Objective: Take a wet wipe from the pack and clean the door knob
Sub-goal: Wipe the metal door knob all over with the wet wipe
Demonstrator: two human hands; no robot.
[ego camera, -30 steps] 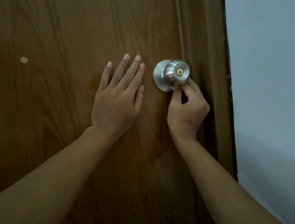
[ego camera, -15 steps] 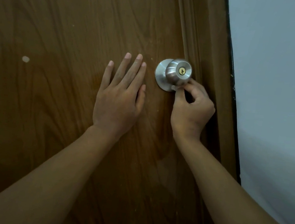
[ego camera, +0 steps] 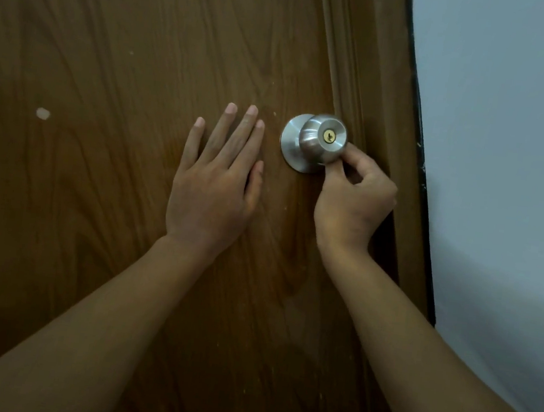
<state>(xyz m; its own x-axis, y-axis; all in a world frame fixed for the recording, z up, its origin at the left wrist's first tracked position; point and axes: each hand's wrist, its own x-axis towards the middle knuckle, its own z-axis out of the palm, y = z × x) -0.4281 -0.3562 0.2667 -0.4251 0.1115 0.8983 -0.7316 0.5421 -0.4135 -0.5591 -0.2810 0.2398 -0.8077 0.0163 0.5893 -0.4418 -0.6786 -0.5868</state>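
Head-cam view, looking at a brown wood-grain door that fills the left and centre of the frame. A silver round door knob w/ a brass keyhole in its face sits just right of centre, on a round metal backplate. Right of the knob runs the brown door frame, then a dark edge strip, then a pale grey-blue wall filling the right side.

Left hand lies flat on the door, just left of the knob, not touching it. Its fingers are straight, slightly spread, pointing up; thumb is tucked along the hand's right side.

Right hand comes in from the lower right and sits below and right of the knob. Thumb and index finger are curled and press against the knob's lower right rim; the other fingers are curled into the palm. No wet wipe can be made out in this hand; if one is between fingers and knob, it's hidden. The wipe pack is out of view.

Both forearms are bare, entering from the bottom corners of the frame. A small pale chip mark shows on the door at mid left, plus a few tiny light specks higher up.
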